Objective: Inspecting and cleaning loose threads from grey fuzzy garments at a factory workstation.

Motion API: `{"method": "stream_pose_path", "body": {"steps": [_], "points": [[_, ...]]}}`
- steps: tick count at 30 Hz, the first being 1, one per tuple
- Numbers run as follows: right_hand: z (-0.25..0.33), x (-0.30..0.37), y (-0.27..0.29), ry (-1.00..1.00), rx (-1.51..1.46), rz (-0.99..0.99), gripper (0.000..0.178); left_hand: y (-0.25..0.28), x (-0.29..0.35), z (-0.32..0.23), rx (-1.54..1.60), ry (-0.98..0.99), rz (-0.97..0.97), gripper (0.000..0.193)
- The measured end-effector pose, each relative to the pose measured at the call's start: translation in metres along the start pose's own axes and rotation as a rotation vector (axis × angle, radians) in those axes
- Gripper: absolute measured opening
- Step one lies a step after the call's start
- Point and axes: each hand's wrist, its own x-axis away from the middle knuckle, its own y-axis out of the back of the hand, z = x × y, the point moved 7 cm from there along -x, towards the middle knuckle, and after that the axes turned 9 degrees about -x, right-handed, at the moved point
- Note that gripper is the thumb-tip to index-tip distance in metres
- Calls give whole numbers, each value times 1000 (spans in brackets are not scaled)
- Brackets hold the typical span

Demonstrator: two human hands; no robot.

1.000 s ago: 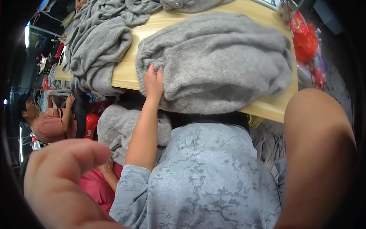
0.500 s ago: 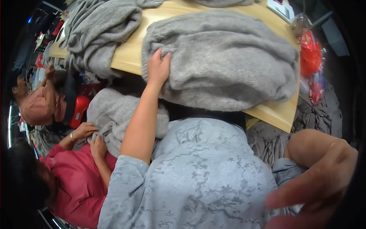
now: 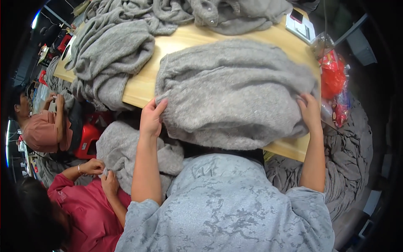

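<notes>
A fuzzy grey knitted garment [image 3: 235,92] lies bunched in soft folds across the front of the wooden table, its near edge hanging over the side. My left hand [image 3: 152,115] pinches its left end, at the ribbed border, with thumb and fingers closed on the knit. At the opposite end my right hand [image 3: 310,110] grips the fabric; its fingertips are partly sunk in the folds.
More grey knits [image 3: 113,50] are heaped along the table's left and far sides. A white box with a dark phone [image 3: 296,16] sits at the far right corner, above red plastic bags [image 3: 333,75]. Grey fabric [image 3: 348,164] piles at right. Close on my left, a person in red [image 3: 90,210] handles grey knit.
My right hand has come up from the lower right and taken hold of the garment's right end. My left hand now grips nearer the border's lower corner. The whole view has shifted.
</notes>
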Motion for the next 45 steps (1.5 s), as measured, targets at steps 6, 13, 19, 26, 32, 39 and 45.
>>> {"method": "stream_pose_path", "body": {"steps": [6, 13, 19, 26, 32, 39, 45], "points": [[-34, 16, 93, -166, 57, -254, 17, 1, 0, 3, -120, 17, 31, 19], [123, -3, 5, 186, -300, -33, 30, -38, -5, 20, -337, -62, 134, 7], [269, 3, -178, 338, -571, 510, 28, -43, 5, 28, -264, -69, 79, 12], [250, 17, -182, 523, -596, 251, 19, -48, 11, 48, 161, 199, 189, 16], [253, 23, -168, 648, -424, 22, 16, -61, 27, 38, 451, 124, 181, 19], [224, 0, -117, 293, -693, -28, 19, -19, 22, 21, 246, 132, 96, 22], [211, -58, -109, 378, -487, 107, 24, -20, 8, 40, -47, -70, 54, 16]]}}
